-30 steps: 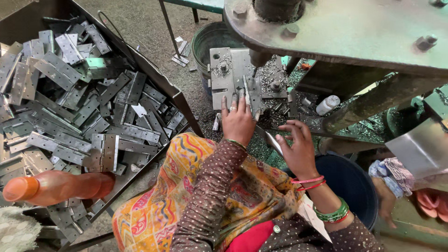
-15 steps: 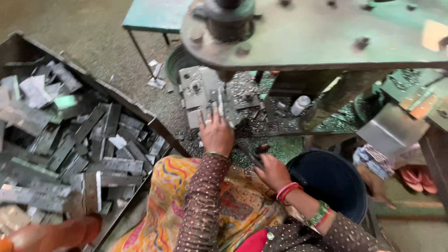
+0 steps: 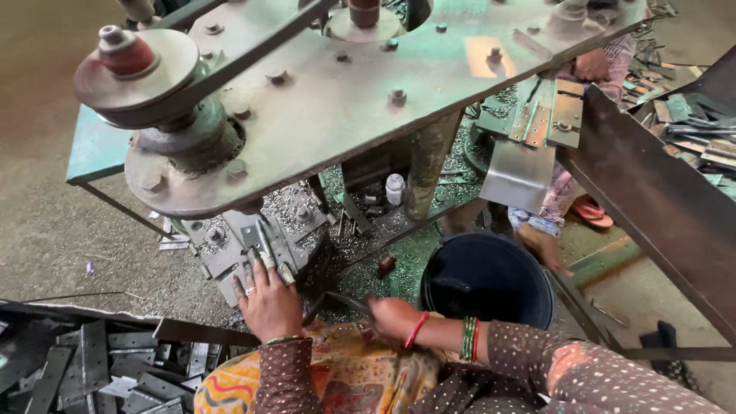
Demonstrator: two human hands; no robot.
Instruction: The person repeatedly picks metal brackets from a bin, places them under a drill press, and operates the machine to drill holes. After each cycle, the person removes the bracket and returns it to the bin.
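Note:
My left hand (image 3: 268, 303), a ring on one finger, reaches forward to the grey press die (image 3: 230, 245). Its fingertips pinch a narrow metal strip (image 3: 264, 244) that lies on the die. My right hand (image 3: 389, 314), with red and green bangles at the wrist, rests curled over my patterned lap. It sits at the end of a dark curved bar (image 3: 337, 297); I cannot tell whether it grips that bar. The die block sits under the big grey machine plate (image 3: 360, 92).
A dark blue bucket (image 3: 487, 276) stands right of my knees. A tray of several flat metal blanks (image 3: 92, 368) lies at bottom left. A pulley (image 3: 138, 69) and belt top the machine. Another person's foot (image 3: 544, 247) and hand (image 3: 594, 65) show beyond it.
The view has swung up and right, so the machine plate fills the top. My left hand stays at the die. My right hand has drawn back toward my lap.

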